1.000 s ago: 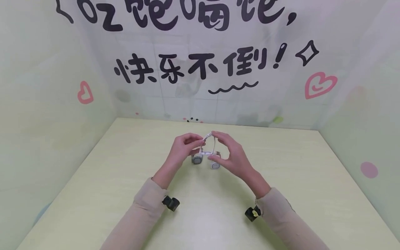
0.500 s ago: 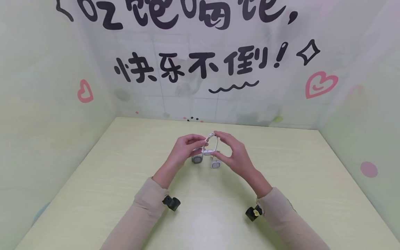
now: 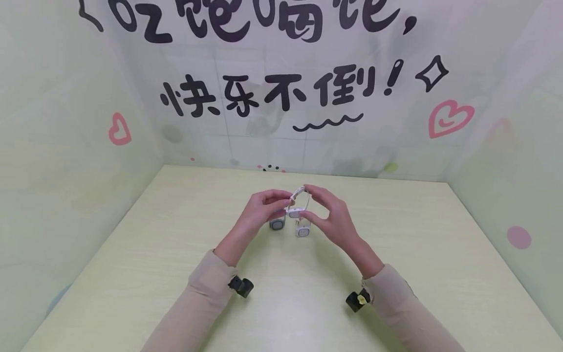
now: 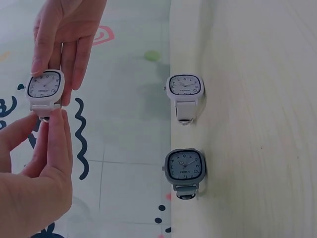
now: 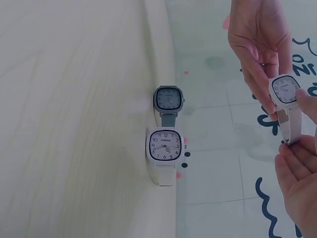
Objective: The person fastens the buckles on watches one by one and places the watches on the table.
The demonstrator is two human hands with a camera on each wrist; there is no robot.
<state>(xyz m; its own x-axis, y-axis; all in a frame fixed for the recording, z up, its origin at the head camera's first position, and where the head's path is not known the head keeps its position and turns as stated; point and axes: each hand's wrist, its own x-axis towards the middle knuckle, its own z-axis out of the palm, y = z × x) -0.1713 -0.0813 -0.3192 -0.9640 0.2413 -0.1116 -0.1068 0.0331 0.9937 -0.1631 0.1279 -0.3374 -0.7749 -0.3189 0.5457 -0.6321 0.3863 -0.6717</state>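
Note:
Both hands hold a white wristwatch [image 3: 295, 213] up above the table, its strap forming a loop. My left hand [image 3: 264, 208] pinches the strap at the loop's left side. My right hand [image 3: 332, 215] has its thumb at the watch's case and its fingertips at the top of the strap. In the right wrist view, the square dial of the held watch [image 5: 286, 90] shows, with the right thumb at its edge. Behind and below the hands, a grey wristwatch [image 3: 277, 224] and a second white wristwatch [image 3: 303, 231] stand side by side on the table.
A pale wood-grain table [image 3: 184, 288] lies under the arms. Its far edge meets a printed back wall [image 3: 264, 132] with black lettering, and side walls close in left and right. Each sleeve carries a small black camera [image 3: 241, 286] at the wrist.
The held watch has shifted slightly right and tilted so that its face shows more. Both hands have moved a little right with it; the two standing watches have stayed in place.

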